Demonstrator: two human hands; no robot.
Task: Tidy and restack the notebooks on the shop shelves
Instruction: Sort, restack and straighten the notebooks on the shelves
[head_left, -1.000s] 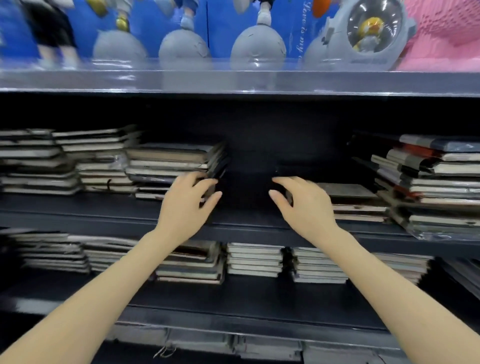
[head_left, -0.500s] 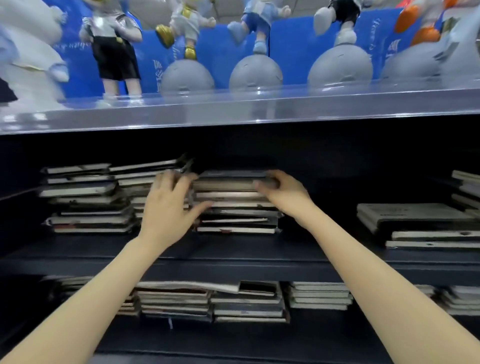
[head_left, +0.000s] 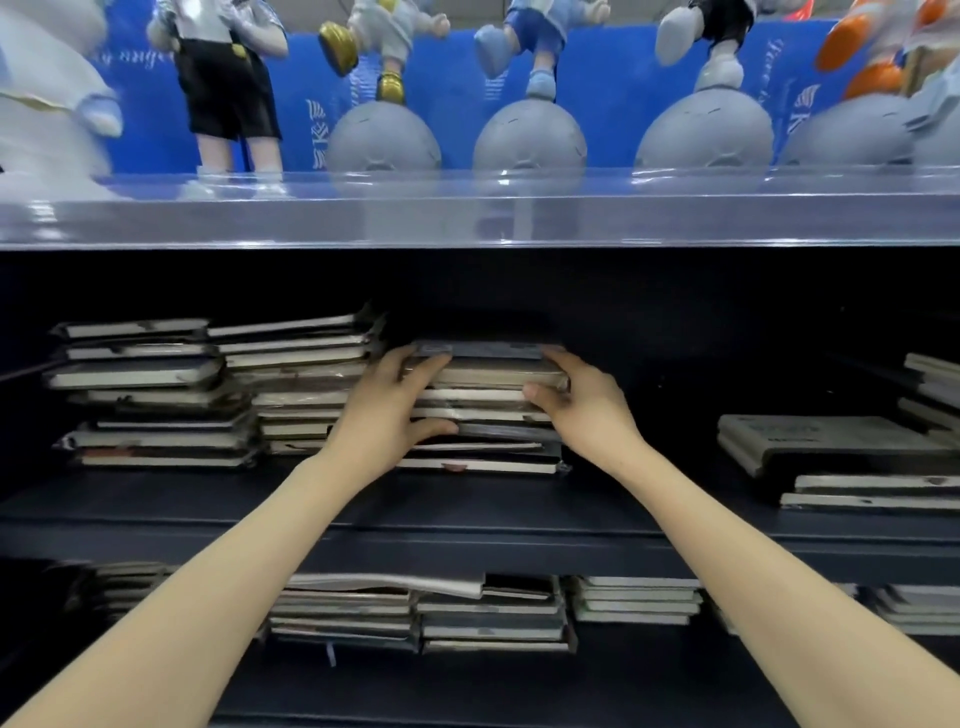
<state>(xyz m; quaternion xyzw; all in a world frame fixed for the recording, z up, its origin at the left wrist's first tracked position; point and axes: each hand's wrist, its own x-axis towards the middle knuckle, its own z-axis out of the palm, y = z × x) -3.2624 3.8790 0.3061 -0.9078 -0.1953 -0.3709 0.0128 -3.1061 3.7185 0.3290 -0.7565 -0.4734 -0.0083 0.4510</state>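
A stack of dark-covered notebooks (head_left: 488, 410) lies flat in the middle of the dark upper shelf (head_left: 467, 519). My left hand (head_left: 387, 421) clasps its left side, fingers over the upper books and thumb lower down. My right hand (head_left: 582, 400) grips its right side, thumb on the front edges and fingers behind. Two more notebook stacks (head_left: 291, 384) (head_left: 140, 395) sit to the left, close beside the held one. A low pile (head_left: 831, 457) lies to the right, apart from it.
Above, a clear-fronted ledge (head_left: 467, 213) carries toy figures on grey spheres (head_left: 530, 135). The lower shelf (head_left: 467, 680) holds several short notebook stacks (head_left: 488, 618). More notebooks (head_left: 935, 384) are piled at the far right. A gap lies between the held stack and the low pile.
Both hands went from hovering in front of the shelf to closing on the two sides of the middle stack. The view shifted left and upward, and came closer.
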